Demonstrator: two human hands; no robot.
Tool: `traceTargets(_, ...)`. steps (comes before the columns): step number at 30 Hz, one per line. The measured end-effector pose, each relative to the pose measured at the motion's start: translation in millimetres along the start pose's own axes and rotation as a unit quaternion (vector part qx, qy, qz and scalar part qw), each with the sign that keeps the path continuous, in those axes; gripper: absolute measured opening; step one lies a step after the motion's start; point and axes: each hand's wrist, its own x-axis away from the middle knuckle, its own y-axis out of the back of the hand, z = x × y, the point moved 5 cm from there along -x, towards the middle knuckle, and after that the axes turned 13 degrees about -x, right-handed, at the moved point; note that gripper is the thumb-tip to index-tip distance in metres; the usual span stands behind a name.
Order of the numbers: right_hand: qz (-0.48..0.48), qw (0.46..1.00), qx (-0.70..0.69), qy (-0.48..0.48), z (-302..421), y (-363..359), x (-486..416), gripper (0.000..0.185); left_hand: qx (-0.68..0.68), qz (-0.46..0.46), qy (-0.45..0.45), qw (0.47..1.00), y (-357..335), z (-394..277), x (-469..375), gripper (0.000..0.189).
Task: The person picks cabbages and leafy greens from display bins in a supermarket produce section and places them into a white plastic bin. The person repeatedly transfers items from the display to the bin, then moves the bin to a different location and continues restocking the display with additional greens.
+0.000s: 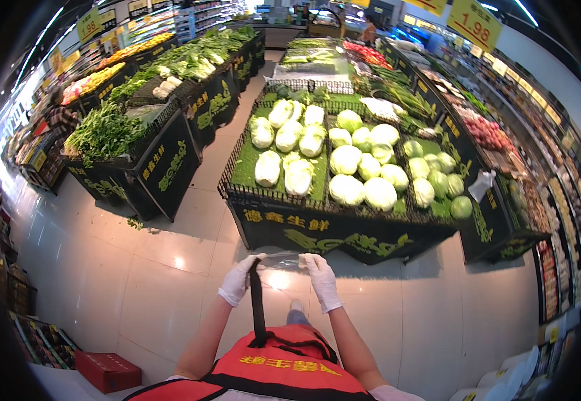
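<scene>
My left hand, in a white glove, grips a black strap that runs up taut from my red apron. The same hand also pinches one end of a clear plastic film. My right hand, gloved as well, pinches the film's other end, so it spans between both hands. Whether the film is a bag cannot be told. Just beyond stands a black-draped produce stand with napa cabbages at left, round cabbages in the middle and smaller green cabbages at right.
An aisle of tiled floor surrounds the stand. Another stand with leafy greens is at left. To the right, a white plastic bag hangs on a third stand. A red cardboard box sits behind me at left. One person is at far left.
</scene>
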Motion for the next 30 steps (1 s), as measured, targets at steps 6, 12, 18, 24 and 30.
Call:
traceTargets(6, 0.009, 0.969, -0.149, -0.197, -12, 20, -83, 0.031, -0.201, -0.186, -0.079, 0.959, 52, -60, -41, 0.028)
traceTargets(12, 0.089, 0.972, -0.064, -0.209, -29, -9, -175, 0.033, -0.156, -0.389, -0.189, 0.888, 110, -132, -37, 0.024)
traceTargets(18, 0.376, 0.916, -0.133, 0.052, 17, -179, -213, 0.082, -0.058, -0.279, -0.209, 0.936, 97, -185, -44, 0.028)
traceTargets(24, 0.550, 0.793, -0.016, -0.262, 27, -286, -189, 0.078, 0.022, -0.347, -0.257, 0.902, 176, -190, -66, 0.030)
traceTargets(30, 0.430, 0.874, -0.182, -0.136, 63, -337, -250, 0.025, 0.206, -0.334, -0.199, 0.898, 252, -147, -107, 0.046)
